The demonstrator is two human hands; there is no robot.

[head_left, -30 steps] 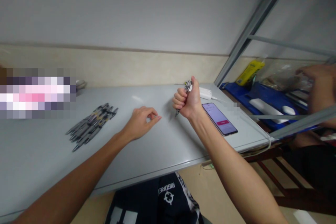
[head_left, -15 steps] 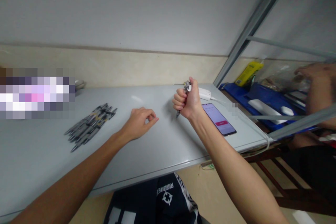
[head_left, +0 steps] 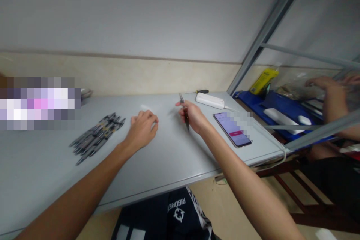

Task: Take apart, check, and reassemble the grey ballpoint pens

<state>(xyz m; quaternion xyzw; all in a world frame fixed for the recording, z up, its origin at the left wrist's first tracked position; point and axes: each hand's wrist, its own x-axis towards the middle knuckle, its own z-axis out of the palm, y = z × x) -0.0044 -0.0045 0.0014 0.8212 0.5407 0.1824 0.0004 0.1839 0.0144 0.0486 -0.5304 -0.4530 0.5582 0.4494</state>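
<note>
- A heap of dark pens lies on the grey table, well left of both hands
- The left hand rests on the table, fingers curled together; nothing shows inside them
- The right hand is just beside it, fingers clamped on a single pen, held tilted above the table
- A white box and a lit phone lie to the right
</note>
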